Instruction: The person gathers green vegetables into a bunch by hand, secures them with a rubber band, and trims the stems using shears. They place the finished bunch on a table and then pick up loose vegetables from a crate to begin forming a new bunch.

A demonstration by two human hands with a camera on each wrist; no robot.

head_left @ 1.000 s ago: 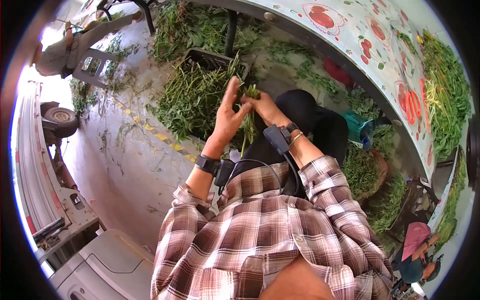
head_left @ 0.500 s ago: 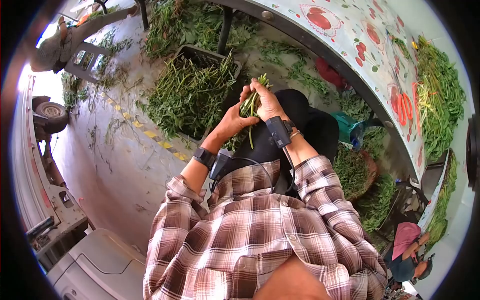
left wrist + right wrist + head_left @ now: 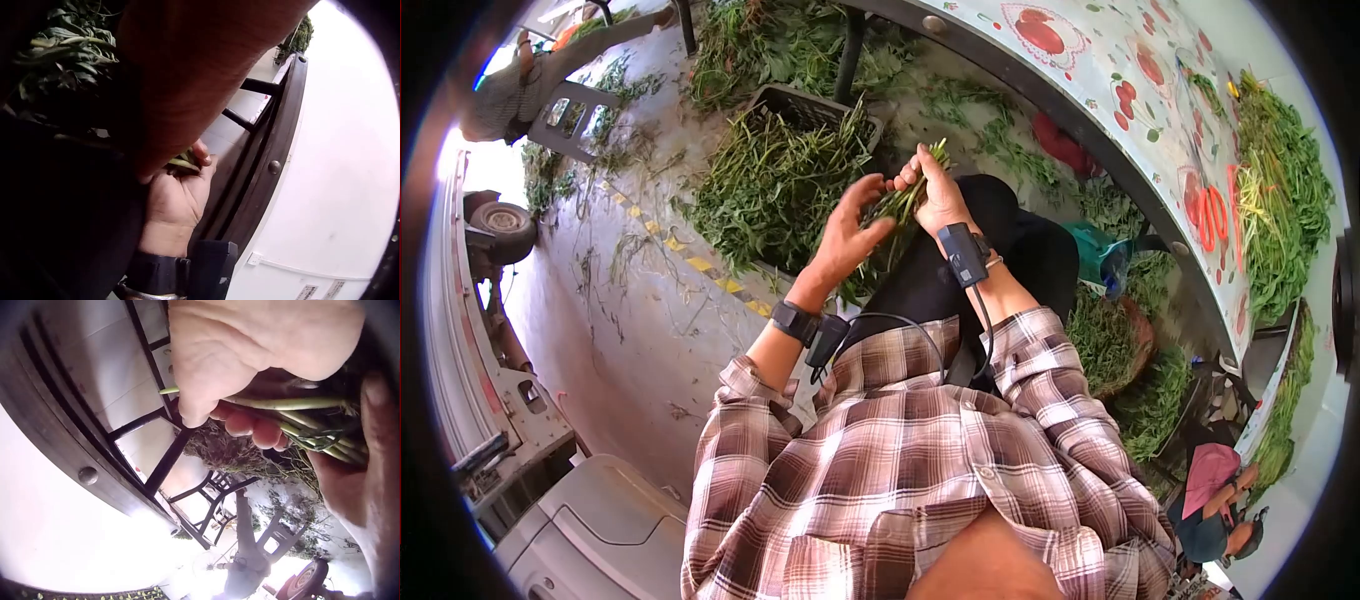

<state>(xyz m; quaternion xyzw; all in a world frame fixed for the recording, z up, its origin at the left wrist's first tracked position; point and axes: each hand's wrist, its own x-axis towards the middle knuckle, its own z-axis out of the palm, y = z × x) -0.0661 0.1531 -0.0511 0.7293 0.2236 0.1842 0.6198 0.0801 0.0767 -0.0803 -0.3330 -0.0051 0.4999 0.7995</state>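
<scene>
Green stems (image 3: 908, 205) form a small bunch in the right hand (image 3: 943, 198), whose fingers wrap round their upper part above the dark-clad lap. The left hand (image 3: 845, 240) is beside the bunch, palm towards it, thumb apart from loosely bent fingers. In the right wrist view, the right hand (image 3: 250, 356) grips pale green stems (image 3: 294, 403), and the left hand (image 3: 356, 481) is at their far side with its fingers partly out of frame. The left wrist view shows the right hand (image 3: 178, 194) holding stems, while the left hand is dark and blurred.
A black crate (image 3: 775, 97) heaped with greens (image 3: 775, 190) stands left of the hands. The cherry-patterned table (image 3: 1100, 60) curves along the right, with red scissors (image 3: 1211, 218) and more greens (image 3: 1275, 200). Loose foliage lies on the floor; a basket (image 3: 1140, 345) stands below the table.
Since half a second ago, the left hand has come off the bunch towards the left and its thumb and fingers have parted. The right hand has lifted slightly with the stems.
</scene>
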